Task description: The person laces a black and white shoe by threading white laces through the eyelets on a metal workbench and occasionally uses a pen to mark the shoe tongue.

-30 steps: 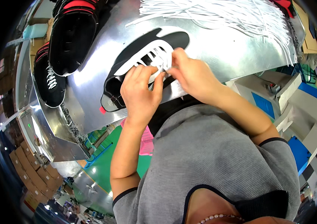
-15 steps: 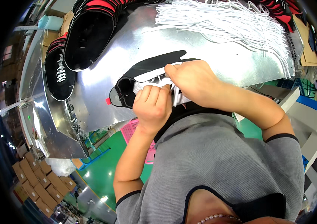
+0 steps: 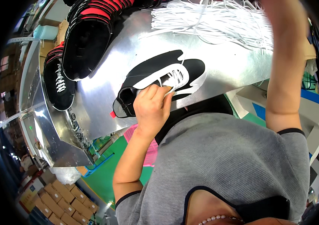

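A black shoe upper (image 3: pixel 150 67) with white eyelet trim lies on the metal table, its heel end to the left with a small red tab. White lace (image 3: pixel 174 78) crosses its eyelets in rows. My left hand (image 3: pixel 152 105) is closed on the near edge of the lacing opening, fingertips pinched there. A thin lace strand runs from the upper toward the top edge of the view. My right hand (image 3: pixel 285 13) is raised far to the right at the top edge, smeared by motion; its fingers are out of sight.
A bundle of white laces (image 3: pixel 212 22) lies at the back of the metal table (image 3: pixel 227 63). Stacked black-and-red uppers (image 3: pixel 86 45) and a laced black upper (image 3: pixel 58 88) sit at left. A pink basket (image 3: pixel 150 152) shows below the table; cardboard boxes (image 3: pixel 63 198) stand lower left.
My right hand has left the upper and swung up and right to the top edge. My left hand stays on the upper. The front lacing is now uncovered.
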`<state>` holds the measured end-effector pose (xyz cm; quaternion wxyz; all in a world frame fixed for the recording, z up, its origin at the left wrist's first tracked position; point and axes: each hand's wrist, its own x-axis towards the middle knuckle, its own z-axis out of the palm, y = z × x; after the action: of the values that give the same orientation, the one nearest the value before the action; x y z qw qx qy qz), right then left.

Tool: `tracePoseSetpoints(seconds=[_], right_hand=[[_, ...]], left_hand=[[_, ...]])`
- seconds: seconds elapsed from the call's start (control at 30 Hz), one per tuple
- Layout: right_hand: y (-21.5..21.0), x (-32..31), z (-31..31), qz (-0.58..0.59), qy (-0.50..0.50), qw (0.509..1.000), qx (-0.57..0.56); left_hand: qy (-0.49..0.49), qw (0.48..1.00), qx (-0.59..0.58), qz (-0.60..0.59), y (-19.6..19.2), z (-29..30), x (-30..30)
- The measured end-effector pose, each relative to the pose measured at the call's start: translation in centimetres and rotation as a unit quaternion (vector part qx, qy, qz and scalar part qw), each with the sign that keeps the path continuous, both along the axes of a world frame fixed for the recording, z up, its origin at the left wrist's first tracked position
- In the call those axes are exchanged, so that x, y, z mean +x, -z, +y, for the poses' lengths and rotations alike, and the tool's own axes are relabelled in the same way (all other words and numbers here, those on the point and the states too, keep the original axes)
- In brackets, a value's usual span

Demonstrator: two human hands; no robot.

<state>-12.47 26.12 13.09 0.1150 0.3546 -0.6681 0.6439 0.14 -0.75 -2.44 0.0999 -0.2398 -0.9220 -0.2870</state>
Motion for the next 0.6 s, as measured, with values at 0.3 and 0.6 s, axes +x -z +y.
tracePoseSetpoints(seconds=[0.3,0.6], right_hand=[[15.5,5.7,-8.4,-0.367,-0.051,0.923,0.101],[15.8,4.9,-10.5,-0.316,-0.001,0.926,0.207]], left_hand=[[-0.202,0.899,0.285,-0.265,-1.8,-0.5,-0.7],[-0.308,0.929,0.170,-0.113,1.3,0.7,-1.4]])
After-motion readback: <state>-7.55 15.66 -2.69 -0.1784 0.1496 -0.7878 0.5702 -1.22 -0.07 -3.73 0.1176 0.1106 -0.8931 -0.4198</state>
